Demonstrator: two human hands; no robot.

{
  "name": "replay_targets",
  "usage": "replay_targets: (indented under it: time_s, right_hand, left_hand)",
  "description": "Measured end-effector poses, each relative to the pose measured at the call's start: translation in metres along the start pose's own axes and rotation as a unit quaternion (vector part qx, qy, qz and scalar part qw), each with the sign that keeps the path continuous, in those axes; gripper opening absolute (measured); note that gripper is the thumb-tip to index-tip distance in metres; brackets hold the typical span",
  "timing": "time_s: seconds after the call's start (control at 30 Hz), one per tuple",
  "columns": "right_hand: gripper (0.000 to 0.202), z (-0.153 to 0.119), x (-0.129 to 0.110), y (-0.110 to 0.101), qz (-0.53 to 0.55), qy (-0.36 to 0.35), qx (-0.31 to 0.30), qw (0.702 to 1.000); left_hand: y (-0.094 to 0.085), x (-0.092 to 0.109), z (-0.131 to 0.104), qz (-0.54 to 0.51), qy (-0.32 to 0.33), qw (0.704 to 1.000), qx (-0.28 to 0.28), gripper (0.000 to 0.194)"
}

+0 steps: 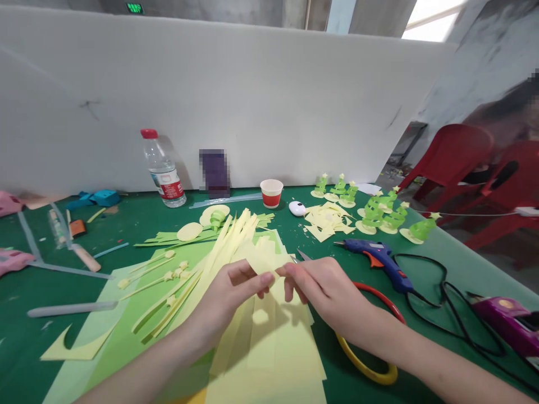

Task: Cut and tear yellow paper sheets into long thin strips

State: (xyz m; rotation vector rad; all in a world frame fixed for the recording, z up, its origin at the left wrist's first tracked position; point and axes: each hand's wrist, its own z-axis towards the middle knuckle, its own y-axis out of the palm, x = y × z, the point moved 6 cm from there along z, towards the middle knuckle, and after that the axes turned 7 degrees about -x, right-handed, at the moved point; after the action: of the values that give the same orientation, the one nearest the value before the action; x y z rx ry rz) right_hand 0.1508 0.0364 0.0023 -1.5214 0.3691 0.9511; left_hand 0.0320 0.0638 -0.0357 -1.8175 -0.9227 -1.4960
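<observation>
At the far left of my green table (21, 365) a translucent stick (71, 309) lies near a pale scrap with a curved cut (86, 347). The water bottle (168, 182) with its red cap stands further back, and nearer me small paper stars (169, 275) sit on thin strips, beside a fan of long pale strips (225, 238). My left hand (229, 292) pinches a pale yellow piece of paper (261, 259) between thumb and fingers, above a stack of pale sheets (290, 342); the paper cup (272, 195) stands behind. My right hand (328, 286) meets the piece's right side with its fingertips, whether gripping or just touching I cannot tell. Scissors (368, 371) lie partly under my right forearm, then come the blue glue gun (373, 251), little paper trees (373, 214) behind it, and a purple tool (505, 325)
</observation>
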Motion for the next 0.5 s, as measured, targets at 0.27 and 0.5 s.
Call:
replay_targets:
  time_s: [0.27, 0.5]
  right_hand:
    - [0.049, -0.001, 0.014, -0.006, -0.026, -0.010, 0.110, 0.994]
    - [0.039, 0.006, 0.018, -0.002, -0.006, 0.020, 0.069, 0.997]
  left_hand:
    - [0.036, -0.008, -0.027, 0.300, -0.146, 0.916, -0.222, 0.048]
    - [0.053, 0.014, -0.029, 0.563, 0.035, 0.820, -0.102, 0.039]
